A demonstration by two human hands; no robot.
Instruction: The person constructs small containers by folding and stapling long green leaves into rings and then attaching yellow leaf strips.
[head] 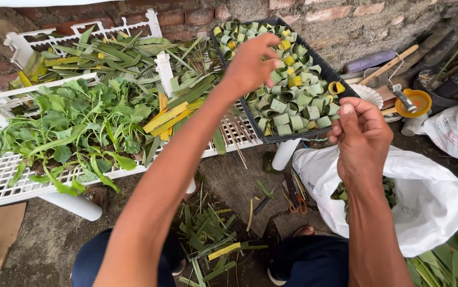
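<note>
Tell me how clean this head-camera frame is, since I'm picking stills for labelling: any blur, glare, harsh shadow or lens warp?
Head view: soft, even daylight, no hard shadows. The left hand over the black tray is slightly motion-blurred; the right hand is sharper. The white sack is bright, nearly washed out. Wide-angle stretch bends the white rack at the edges.

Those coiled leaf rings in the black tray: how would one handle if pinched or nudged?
The leaf rings are thin rolled strips, so probably light and easily squashed. Round and loosely heaped in the black tray, they would likely roll or shift. The left hand hovers over them.
</note>
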